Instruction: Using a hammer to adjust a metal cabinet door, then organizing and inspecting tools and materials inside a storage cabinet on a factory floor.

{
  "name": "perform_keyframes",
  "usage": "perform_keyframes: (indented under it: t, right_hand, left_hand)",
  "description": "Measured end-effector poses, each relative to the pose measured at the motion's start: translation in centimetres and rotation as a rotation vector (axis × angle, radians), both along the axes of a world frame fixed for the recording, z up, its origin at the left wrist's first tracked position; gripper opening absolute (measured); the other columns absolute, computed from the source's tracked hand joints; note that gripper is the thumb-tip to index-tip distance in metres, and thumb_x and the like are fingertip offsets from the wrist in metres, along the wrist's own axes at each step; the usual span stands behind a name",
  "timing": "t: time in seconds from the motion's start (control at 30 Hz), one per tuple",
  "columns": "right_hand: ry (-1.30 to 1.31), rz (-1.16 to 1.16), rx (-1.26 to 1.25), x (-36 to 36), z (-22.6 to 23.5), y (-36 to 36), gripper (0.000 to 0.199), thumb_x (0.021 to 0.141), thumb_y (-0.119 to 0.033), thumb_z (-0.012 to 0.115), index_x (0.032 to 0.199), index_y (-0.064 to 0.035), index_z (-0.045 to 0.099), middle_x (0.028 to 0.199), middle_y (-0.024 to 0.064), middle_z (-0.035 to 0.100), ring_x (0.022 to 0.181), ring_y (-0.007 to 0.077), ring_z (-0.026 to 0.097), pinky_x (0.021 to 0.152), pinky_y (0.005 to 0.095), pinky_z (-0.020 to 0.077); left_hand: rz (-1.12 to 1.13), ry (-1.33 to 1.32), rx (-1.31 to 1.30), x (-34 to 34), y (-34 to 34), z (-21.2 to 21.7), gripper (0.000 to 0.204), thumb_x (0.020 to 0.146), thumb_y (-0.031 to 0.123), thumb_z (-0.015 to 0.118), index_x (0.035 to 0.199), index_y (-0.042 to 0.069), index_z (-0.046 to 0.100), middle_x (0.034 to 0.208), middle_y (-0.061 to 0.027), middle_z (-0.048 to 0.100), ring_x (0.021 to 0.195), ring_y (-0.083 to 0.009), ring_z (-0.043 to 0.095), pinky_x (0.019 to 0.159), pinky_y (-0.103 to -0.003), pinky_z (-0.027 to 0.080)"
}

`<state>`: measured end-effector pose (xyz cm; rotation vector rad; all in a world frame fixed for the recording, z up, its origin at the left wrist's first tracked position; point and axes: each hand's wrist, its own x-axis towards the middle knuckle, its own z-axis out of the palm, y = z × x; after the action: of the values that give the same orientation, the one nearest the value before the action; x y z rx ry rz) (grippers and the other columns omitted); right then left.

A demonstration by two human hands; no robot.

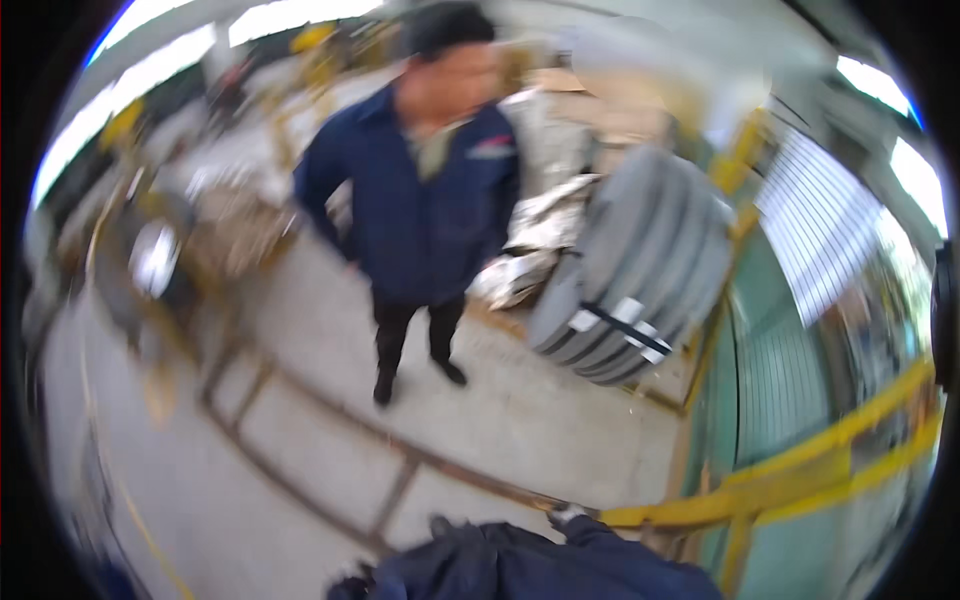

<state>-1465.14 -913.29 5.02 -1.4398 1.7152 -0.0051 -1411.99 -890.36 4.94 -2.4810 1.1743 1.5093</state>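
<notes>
My right hand (568,514), in what looks like a grey glove, is at the metal railing, where the yellow rail (690,510) meets the brown rail (470,478). It seems to touch the rail, but blur hides how its fingers lie. At the lower edge, left of my dark blue jacket (480,565), a dark smeared shape (350,583) may be my left hand; its fingers do not show. Beyond the railing stands a person (410,200) in a dark blue jacket and dark trousers, facing toward the right.
Large grey coils (640,265), bound with a black strap, stand behind the person to the right. Silvery wrapped material (535,235) lies beside them. A corrugated panel (820,220) hangs at the right above a green surface (780,380). Blurred machinery (160,250) stands at the left.
</notes>
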Motion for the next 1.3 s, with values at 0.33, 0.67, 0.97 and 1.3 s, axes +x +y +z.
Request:
perform_keyframes:
  t: [0.33, 0.67, 0.97, 1.3]
  right_hand:
    - [0.024, 0.038, 0.221, -6.2, -5.0, 8.1, 0.040, 0.085, -0.043, 0.048, 0.081, -0.0089, 0.068, 0.076, 0.0084, 0.068, 0.070, 0.0200, 0.064, 0.069, 0.0349, 0.0501]
    - [-0.135, -0.272, 0.220, -6.3, -0.1, 9.5, 0.038, 0.085, -0.037, 0.059, 0.078, -0.0001, 0.067, 0.069, 0.0107, 0.067, 0.057, 0.0211, 0.062, 0.056, 0.0346, 0.0486]
    - [-0.149, -0.632, 0.313, -4.1, 4.4, 7.5, 0.031, 0.085, -0.029, 0.060, 0.084, 0.0011, 0.064, 0.075, 0.0102, 0.067, 0.067, 0.0201, 0.063, 0.064, 0.0341, 0.0493]
    - [-0.235, -0.529, 0.284, -4.9, 1.4, 5.0, 0.014, 0.081, -0.013, 0.060, 0.077, 0.0004, 0.065, 0.060, 0.0067, 0.059, 0.052, 0.0175, 0.057, 0.049, 0.0327, 0.0453]
  left_hand:
    - [-0.099, 0.019, 0.032, -4.3, -11.6, 8.6, 0.028, 0.081, 0.030, 0.064, 0.088, 0.002, 0.067, 0.073, -0.0084, 0.067, 0.058, -0.0165, 0.063, 0.050, -0.032, 0.049]
    - [-0.154, 0.044, -0.021, -3.3, -13.4, 4.6, 0.031, 0.074, 0.033, 0.066, 0.094, 0.010, 0.071, 0.085, -0.0097, 0.070, 0.074, -0.0208, 0.067, 0.070, -0.034, 0.053]
    - [-0.177, 0.071, 0.015, -1.9, -13.0, 1.7, 0.035, 0.071, 0.038, 0.064, 0.091, 0.009, 0.070, 0.082, -0.0097, 0.069, 0.077, -0.0212, 0.067, 0.073, -0.034, 0.052]
    - [-0.303, -0.011, 0.061, -0.5, -9.3, -1.2, 0.037, 0.072, 0.040, 0.060, 0.093, 0.011, 0.071, 0.087, -0.0133, 0.068, 0.085, -0.0298, 0.065, 0.076, -0.040, 0.050]
